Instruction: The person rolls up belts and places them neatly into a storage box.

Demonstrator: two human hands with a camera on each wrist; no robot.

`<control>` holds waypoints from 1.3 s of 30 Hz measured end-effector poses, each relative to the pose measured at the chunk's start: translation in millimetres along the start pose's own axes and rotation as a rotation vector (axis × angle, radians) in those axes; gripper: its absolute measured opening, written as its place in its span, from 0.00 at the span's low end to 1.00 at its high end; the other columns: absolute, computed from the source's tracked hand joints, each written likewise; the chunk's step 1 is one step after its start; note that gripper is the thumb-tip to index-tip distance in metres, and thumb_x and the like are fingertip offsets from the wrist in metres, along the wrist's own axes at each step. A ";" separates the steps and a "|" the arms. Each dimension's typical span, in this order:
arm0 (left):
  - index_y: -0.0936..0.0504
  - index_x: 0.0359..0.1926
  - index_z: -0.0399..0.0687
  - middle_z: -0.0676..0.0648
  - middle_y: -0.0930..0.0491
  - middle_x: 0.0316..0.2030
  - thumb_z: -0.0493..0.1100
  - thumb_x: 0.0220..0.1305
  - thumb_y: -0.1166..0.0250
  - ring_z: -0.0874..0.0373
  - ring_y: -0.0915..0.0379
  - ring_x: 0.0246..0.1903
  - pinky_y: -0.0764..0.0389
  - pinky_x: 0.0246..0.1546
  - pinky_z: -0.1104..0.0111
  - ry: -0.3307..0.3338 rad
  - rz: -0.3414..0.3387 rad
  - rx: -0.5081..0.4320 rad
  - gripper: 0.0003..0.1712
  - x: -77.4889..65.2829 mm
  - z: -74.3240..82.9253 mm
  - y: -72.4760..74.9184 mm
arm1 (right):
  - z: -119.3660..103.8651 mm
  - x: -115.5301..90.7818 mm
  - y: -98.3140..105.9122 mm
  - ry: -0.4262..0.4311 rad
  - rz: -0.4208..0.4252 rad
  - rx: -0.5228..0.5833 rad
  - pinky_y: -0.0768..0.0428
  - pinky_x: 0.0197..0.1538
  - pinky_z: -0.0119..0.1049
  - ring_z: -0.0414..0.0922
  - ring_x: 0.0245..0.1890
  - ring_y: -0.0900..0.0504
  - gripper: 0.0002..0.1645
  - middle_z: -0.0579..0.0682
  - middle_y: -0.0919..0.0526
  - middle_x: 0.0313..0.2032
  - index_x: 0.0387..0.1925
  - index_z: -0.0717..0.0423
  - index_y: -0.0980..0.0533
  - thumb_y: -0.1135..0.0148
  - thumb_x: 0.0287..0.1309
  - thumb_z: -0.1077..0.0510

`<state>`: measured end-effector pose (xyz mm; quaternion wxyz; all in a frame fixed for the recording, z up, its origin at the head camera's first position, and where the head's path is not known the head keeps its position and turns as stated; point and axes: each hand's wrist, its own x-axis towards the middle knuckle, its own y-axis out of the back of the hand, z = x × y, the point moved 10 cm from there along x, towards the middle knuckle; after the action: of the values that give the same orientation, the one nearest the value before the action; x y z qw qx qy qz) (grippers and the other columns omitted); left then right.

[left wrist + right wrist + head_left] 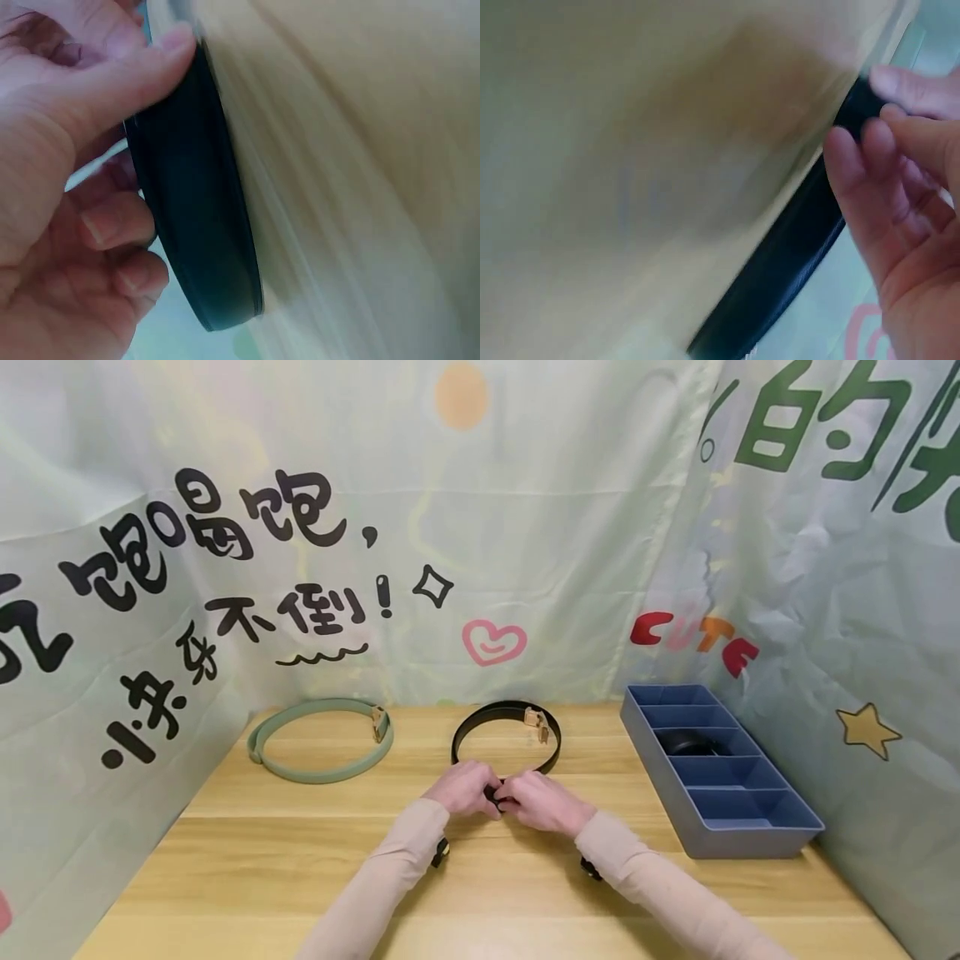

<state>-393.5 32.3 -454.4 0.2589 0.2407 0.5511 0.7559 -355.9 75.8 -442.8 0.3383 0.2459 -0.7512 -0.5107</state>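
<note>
Inspector A: Take twelve o'clock as straight away from the person. Nearest items?
Inspector B: A pale left sleeve point(382, 881) and right sleeve point(660, 885), over a wooden table point(487, 902).
Inspector A: Condition of the hands?
Inspector B: Side by side, fingertips close together. The left hand point(467, 787) grips the black belt point(483, 713), thumb across its face. The right hand point(543, 802) pinches the same belt. Whether the hands touch each other, I cannot tell.
Inspector A: Location of that belt?
Inspector B: Mid-table, looped on edge, held at its six o'clock. Its metal buckle point(536, 723) sits at two.
Inspector A: At three o'clock from it?
Inspector B: A blue-grey tray point(750, 845) of five compartments, apart from the belt. A dark object point(688, 743) lies in the middle one; its details are unclear.
Inspector A: At nine?
Inspector B: A looped green belt point(322, 775), well apart from both hands.
Inspector A: Farthest, at twelve?
Inspector B: A pale cloth point(555, 568), printed with characters and a pink heart.
</note>
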 end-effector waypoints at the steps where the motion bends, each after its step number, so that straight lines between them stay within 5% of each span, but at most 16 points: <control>1: 0.12 0.28 0.62 0.64 0.16 0.30 0.50 0.43 0.19 0.67 0.26 0.29 0.26 0.34 0.72 0.009 0.007 0.001 0.10 0.0 -0.3 -0.1 | -0.6 0.3 -0.5 -0.020 -0.001 0.004 0.24 0.30 0.25 0.36 0.26 0.22 0.08 0.46 0.14 0.30 0.30 0.52 0.17 0.36 0.57 0.68; 8: 0.15 0.33 0.62 0.63 0.17 0.32 0.48 0.50 0.23 0.65 0.24 0.32 0.25 0.35 0.70 -0.073 0.004 0.091 0.10 -3.2 4.9 -3.1 | -2.1 0.0 3.3 0.062 0.046 0.015 0.21 0.35 0.24 0.38 0.30 0.15 0.08 0.47 0.12 0.31 0.33 0.53 0.15 0.35 0.57 0.68; 14: 0.15 0.40 0.64 0.62 0.16 0.39 0.47 0.52 0.24 0.67 0.23 0.36 0.24 0.40 0.70 -0.137 -0.047 0.078 0.13 -5.3 4.0 -5.5 | 7.5 -4.1 1.4 0.113 -0.015 0.065 0.21 0.40 0.23 0.33 0.34 0.17 0.08 0.44 0.12 0.35 0.37 0.50 0.15 0.35 0.59 0.65; 23: 0.15 0.25 0.61 0.63 0.19 0.26 0.52 0.47 0.22 0.68 0.30 0.25 0.28 0.30 0.73 -0.021 0.026 0.068 0.09 -2.6 2.1 5.7 | 1.6 1.4 4.8 0.024 -0.008 -0.021 0.19 0.39 0.30 0.37 0.34 0.16 0.05 0.44 0.12 0.36 0.37 0.49 0.15 0.35 0.60 0.60; 33: 0.16 0.36 0.64 0.63 0.20 0.31 0.50 0.52 0.24 0.65 0.27 0.31 0.27 0.33 0.69 -0.055 -0.044 0.081 0.10 -5.8 4.1 -2.5 | 6.4 -1.5 2.7 0.082 0.002 0.064 0.19 0.42 0.28 0.37 0.36 0.15 0.06 0.45 0.13 0.35 0.36 0.50 0.14 0.34 0.59 0.60; 39: 0.13 0.34 0.65 0.62 0.16 0.33 0.55 0.49 0.23 0.64 0.23 0.33 0.24 0.35 0.67 0.026 0.032 0.078 0.11 -5.6 -3.4 0.6 | 13.6 -0.5 -3.1 -0.036 -0.021 0.090 0.19 0.43 0.30 0.39 0.39 0.15 0.09 0.47 0.12 0.39 0.41 0.51 0.14 0.35 0.60 0.62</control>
<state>-391.6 26.0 -455.2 0.2298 0.2494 0.5798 0.7409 -365.8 83.3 -449.2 0.3080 0.2596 -0.7767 -0.4842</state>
